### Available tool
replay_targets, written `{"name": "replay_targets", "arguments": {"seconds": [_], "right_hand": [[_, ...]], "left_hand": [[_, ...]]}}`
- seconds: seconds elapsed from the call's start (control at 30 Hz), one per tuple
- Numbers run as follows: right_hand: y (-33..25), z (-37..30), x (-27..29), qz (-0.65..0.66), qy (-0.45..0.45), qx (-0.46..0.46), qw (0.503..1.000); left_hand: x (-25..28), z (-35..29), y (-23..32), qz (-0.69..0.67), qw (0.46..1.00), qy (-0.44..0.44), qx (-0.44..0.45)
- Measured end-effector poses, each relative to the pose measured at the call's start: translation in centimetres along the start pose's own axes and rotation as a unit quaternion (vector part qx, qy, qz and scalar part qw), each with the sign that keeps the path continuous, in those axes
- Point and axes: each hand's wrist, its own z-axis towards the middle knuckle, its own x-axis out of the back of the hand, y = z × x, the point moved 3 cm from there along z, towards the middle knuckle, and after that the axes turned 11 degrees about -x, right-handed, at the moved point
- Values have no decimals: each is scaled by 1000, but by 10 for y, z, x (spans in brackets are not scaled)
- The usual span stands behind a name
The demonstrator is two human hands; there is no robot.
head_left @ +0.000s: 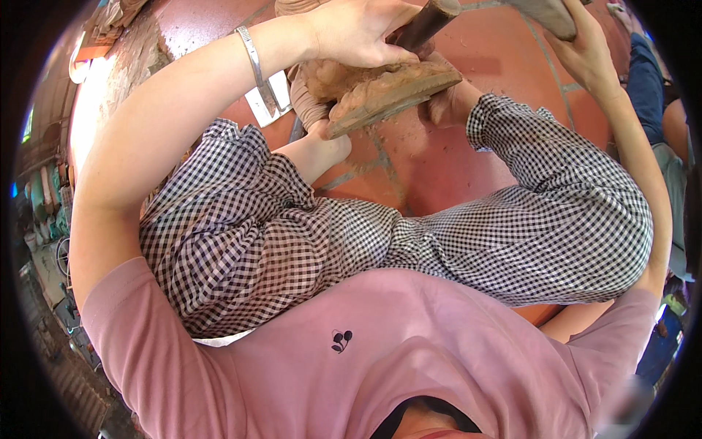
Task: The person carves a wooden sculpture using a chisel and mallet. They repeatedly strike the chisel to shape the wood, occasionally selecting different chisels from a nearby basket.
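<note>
My left hand (362, 33) is closed around the dark round handle of a chisel (428, 25), held at a tilt over a carved block of brown wood (395, 91). The chisel's blade is hidden behind my fingers and the carving. The block has a raised, uneven relief and a flat lower edge, and lies between my bare feet (318, 155). Up at the top right, my right hand (585, 58) grips a worn, greyish wooden mallet (548, 16), raised apart from the chisel and partly cut off by the frame's edge.
Red floor tiles (468, 172) with small wood chips spread under the work. A white flat item (269, 99) lies left of the carving. Rough timber (131, 51) stands at the far left. Another person's blue-clad leg (645, 88) is at the right edge.
</note>
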Motion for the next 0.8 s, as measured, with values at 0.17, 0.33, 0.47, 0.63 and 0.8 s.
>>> {"name": "replay_targets", "arguments": {"seconds": [0.17,0.33,0.47,0.63,0.8], "right_hand": [[7,-3,0,-84,-7,6,996],[64,-6,-21,-52,-81,-15,995],[89,-13,-27,6,-91,-144,985],[102,-13,-17,54,-82,-167,981],[35,-7,-28,-40,146,-133,980]], "left_hand": [[4,5,-1,37,987,-113,109],[11,-1,0,-241,958,-58,147],[28,-7,6,-366,911,-6,187],[31,-39,11,-314,912,69,254],[0,-50,2,-181,978,100,26]]}}
